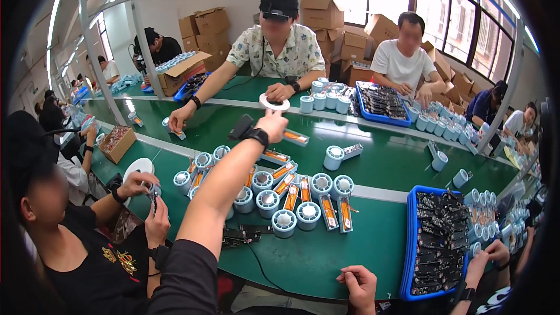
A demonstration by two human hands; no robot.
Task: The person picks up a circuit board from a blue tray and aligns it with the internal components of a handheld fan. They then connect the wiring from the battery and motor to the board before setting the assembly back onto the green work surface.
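Observation:
My left hand reaches far across the bench, its fingers closed at the near rim of a flat white disc; part of the grip is hidden. A co-worker's hand rests on the same disc from the far side. Just right of my fingers lies a pale blue handle piece with an orange inside. Down near the bench's front edge, my right hand is loosely curled, with nothing visible in it. Below my left forearm, several round light-blue fan heads with open orange-lined handles are grouped.
Blue trays of black parts stand at the right and across the line. Loose fan units lie on the green middle belt. A dark cable crosses my bench. Co-workers sit at left, opposite and right. An open carton stands at left.

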